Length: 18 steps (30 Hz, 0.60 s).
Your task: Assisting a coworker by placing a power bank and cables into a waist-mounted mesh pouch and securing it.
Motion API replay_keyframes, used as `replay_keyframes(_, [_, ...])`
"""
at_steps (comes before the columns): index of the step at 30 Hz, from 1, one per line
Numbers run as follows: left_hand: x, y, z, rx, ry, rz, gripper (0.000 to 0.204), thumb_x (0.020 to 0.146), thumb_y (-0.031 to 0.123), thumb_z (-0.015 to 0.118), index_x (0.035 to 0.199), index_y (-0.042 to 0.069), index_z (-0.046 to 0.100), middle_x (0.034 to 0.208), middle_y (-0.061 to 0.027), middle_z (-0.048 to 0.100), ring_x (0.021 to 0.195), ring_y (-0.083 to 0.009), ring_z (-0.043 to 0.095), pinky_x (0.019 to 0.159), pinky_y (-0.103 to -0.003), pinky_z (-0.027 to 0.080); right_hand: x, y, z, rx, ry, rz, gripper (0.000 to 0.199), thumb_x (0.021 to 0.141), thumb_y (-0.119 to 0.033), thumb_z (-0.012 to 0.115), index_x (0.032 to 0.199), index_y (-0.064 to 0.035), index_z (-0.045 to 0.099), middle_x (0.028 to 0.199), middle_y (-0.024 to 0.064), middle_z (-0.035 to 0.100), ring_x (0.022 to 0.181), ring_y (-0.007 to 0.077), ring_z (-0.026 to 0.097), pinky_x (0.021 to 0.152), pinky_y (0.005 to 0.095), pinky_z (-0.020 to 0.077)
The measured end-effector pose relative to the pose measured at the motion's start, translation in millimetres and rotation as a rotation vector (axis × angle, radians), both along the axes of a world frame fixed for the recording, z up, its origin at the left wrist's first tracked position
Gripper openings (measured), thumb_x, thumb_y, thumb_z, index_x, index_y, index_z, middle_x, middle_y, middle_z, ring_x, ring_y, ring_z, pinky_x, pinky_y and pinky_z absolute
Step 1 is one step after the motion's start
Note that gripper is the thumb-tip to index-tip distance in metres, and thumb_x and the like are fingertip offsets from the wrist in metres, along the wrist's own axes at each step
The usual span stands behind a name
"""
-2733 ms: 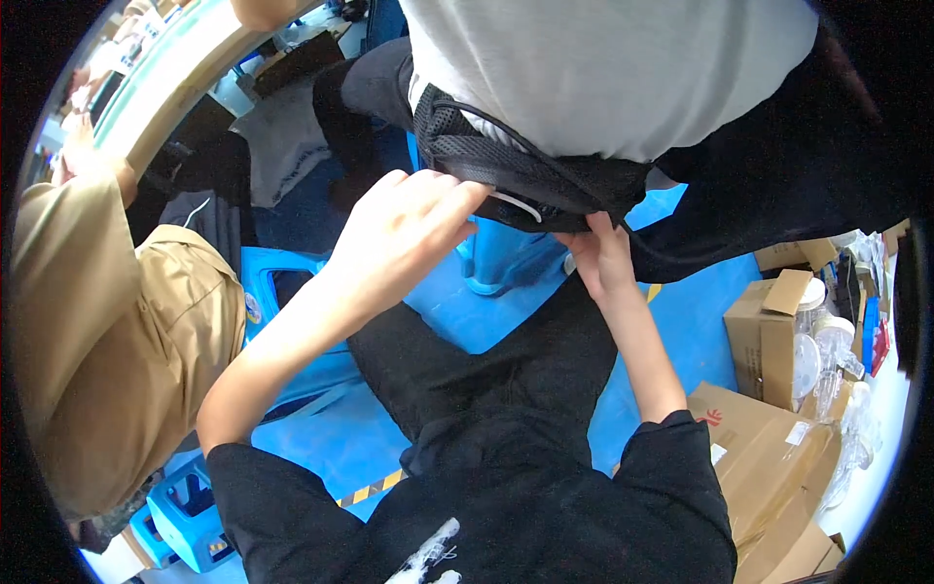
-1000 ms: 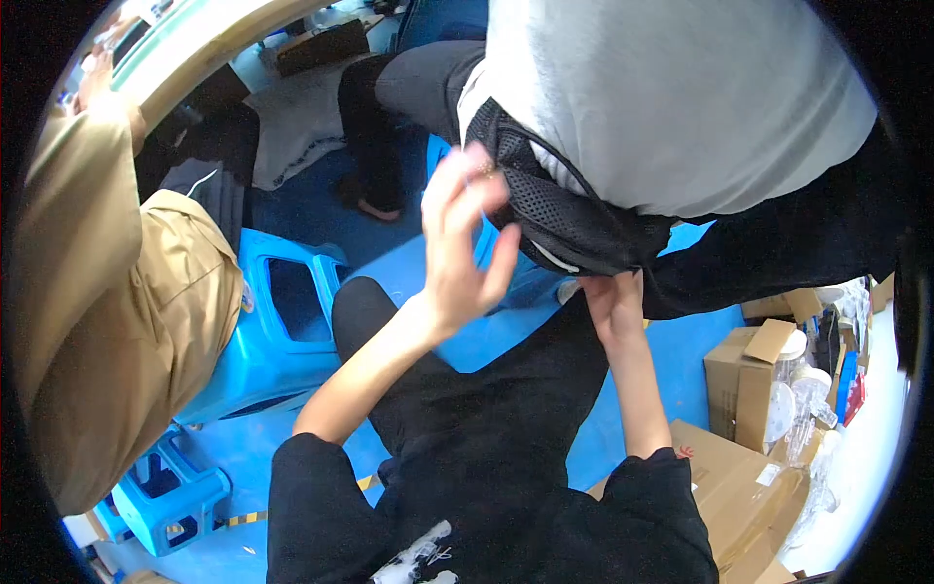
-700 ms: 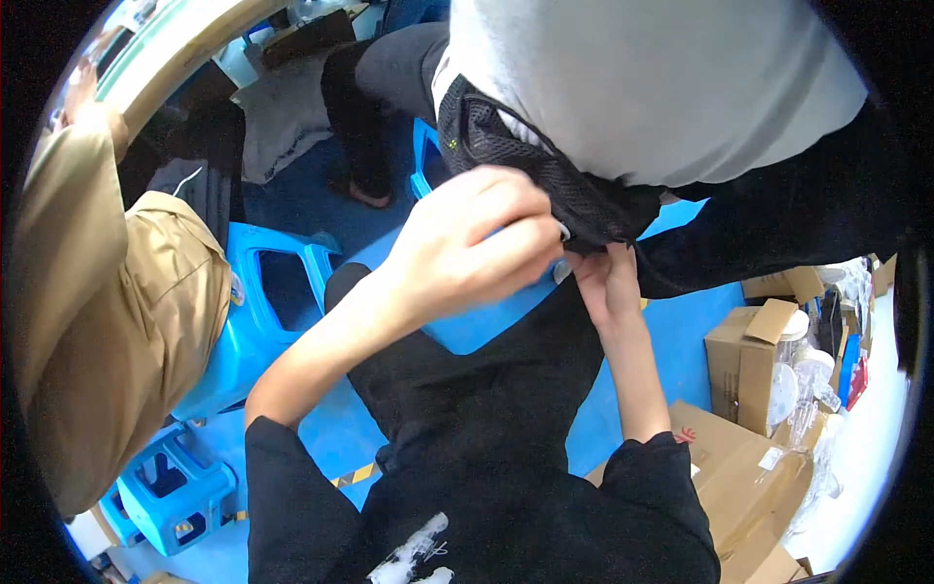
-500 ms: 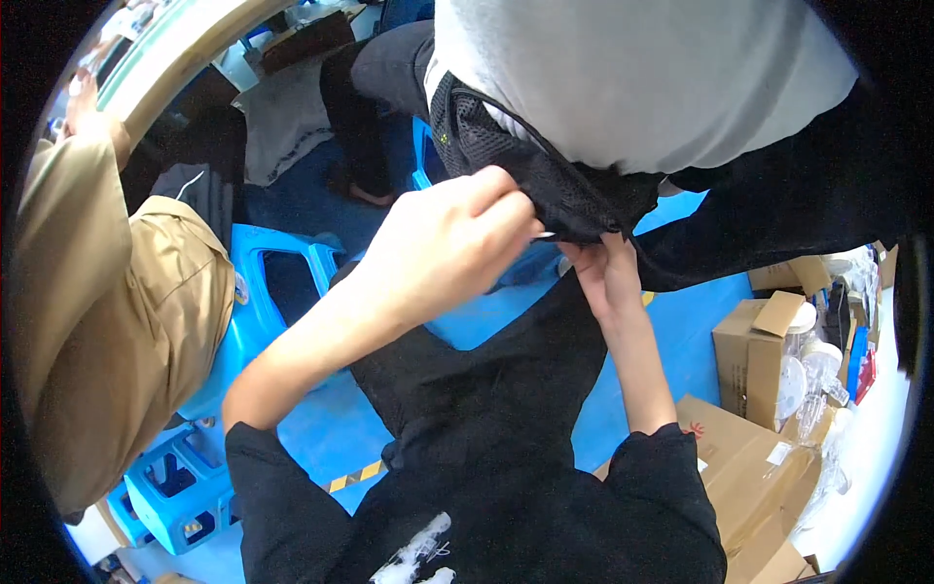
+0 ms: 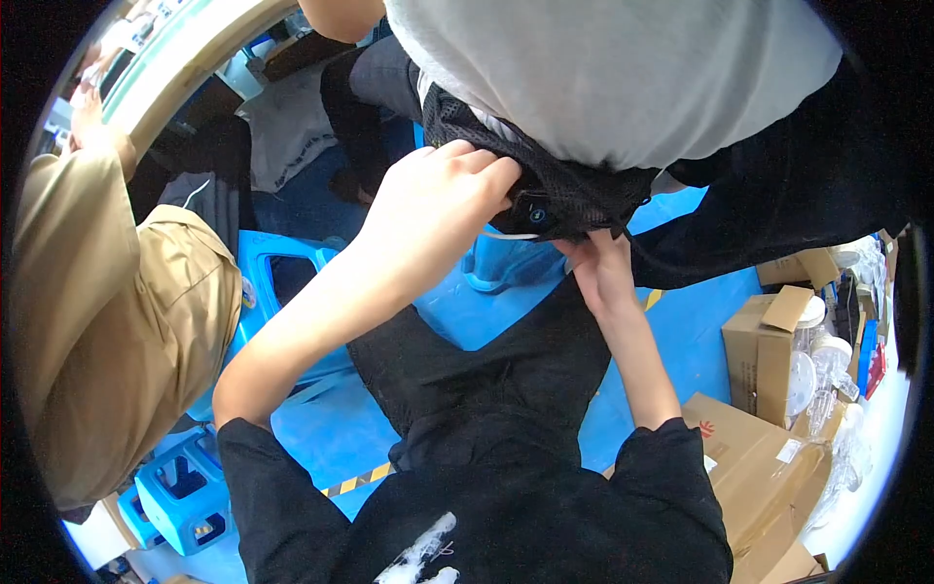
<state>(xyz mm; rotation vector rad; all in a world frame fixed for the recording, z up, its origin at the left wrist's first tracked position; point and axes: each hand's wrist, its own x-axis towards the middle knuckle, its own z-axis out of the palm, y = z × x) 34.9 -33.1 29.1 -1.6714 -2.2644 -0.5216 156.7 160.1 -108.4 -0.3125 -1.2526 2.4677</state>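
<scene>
In front of me is a black mesh bag or pouch [image 5: 593, 193], against a person in a pale grey shirt [image 5: 613, 78]. My left hand [image 5: 446, 190] has its fingers curled closed on the mesh at the left side. A thin white cord [image 5: 512, 236] shows just below those fingers; where its ends go is hidden. Beside my left fingertips a dark surface with a small round ring mark [image 5: 537, 215] shows in the opening. My right hand [image 5: 600, 268] is under the bag's lower edge, fingertips pressed to it and partly hidden.
At left sits a person in tan clothing [image 5: 97, 321] near a blue plastic stool [image 5: 255, 292]. Another blue stool [image 5: 185, 492] stands lower left. Cardboard boxes [image 5: 749, 467] and clear plastic containers [image 5: 822, 365] lie at right on the blue floor [image 5: 623, 409].
My left hand has shifted slightly left and up, pulling the mesh aside. The ring-marked dark surface and more of the white cord now show. My right hand stays at the lower edge.
</scene>
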Motion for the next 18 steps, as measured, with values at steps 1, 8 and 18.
replay_keyframes(1, [2.5, 1.6, 0.4, -0.037, 0.021, 0.025, 0.011, 0.077, 0.009, 0.062, 0.086, 0.004, 0.06, 0.08, -0.0084, 0.065, 0.086, -0.0256, 0.065, 0.073, -0.036, 0.051, 0.1, -0.2, -0.9, -0.001, 0.018, 0.006, 0.049, 0.093, -0.024, 0.066, 0.134, -0.0052, 0.047, 0.131, 0.0096, 0.057, 0.114, 0.0254, 0.06, 0.094, 0.044, 0.0547])
replay_keyframes(8, [2.3, 2.4, -0.7, -0.162, 0.075, 0.109, 0.007, 0.076, 0.007, 0.062, 0.08, 0.002, 0.061, 0.079, -0.0102, 0.065, 0.084, -0.0279, 0.064, 0.075, -0.038, 0.052, -4.7, 0.3, -11.2, 0.067, 0.078, -0.028, 0.051, 0.093, -0.027, 0.066, 0.133, -0.0011, 0.047, 0.127, 0.0115, 0.06, 0.112, 0.026, 0.062, 0.091, 0.0417, 0.0559])
replay_keyframes(18, [-4.3, -7.6, -0.8, -0.058, -0.137, 0.087, 0.01, 0.078, 0.011, 0.066, 0.086, 0.005, 0.068, 0.083, -0.0098, 0.067, 0.089, -0.0273, 0.065, 0.077, -0.037, 0.054, -4.8, -0.2, -15.4, 0.026, 0.096, -0.022, 0.051, 0.093, -0.03, 0.066, 0.132, -0.0019, 0.049, 0.127, 0.0119, 0.06, 0.111, 0.0245, 0.063, 0.09, 0.0404, 0.0565])
